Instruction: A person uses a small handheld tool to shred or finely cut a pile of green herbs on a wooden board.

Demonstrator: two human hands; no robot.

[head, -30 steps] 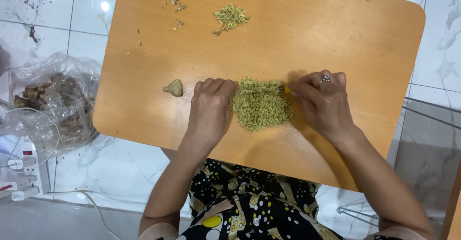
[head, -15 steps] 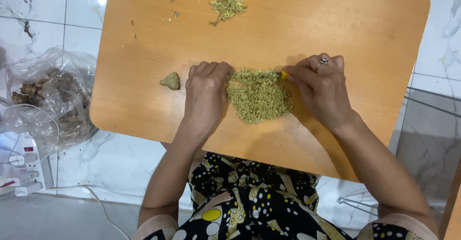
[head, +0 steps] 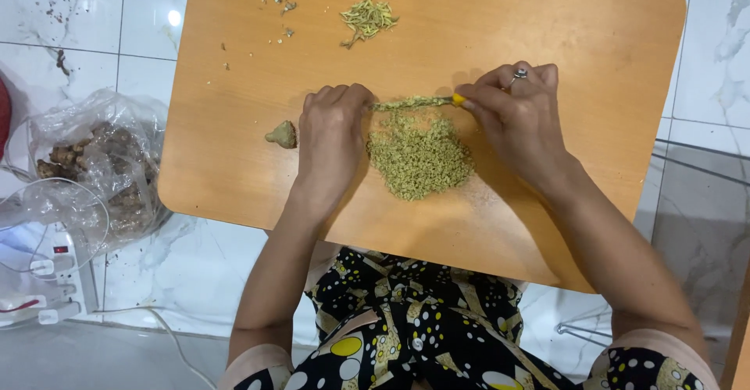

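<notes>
both hands, left hand (head: 330, 136) and right hand (head: 517, 113), press a knife (head: 414, 103) above minced greens (head: 419, 158).

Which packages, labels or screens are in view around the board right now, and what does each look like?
Clear plastic bag: on the tiled floor left of the wooden board, crumpled and open, holding brown knobbly roots.
White power strip: bottom left on the floor, partly under a clear round lid; it has a small red switch, and any marking is too small to make out.
No screens or signs show.

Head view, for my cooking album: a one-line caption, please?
Both hands hold a knife over minced greens on a wooden board.
</notes>
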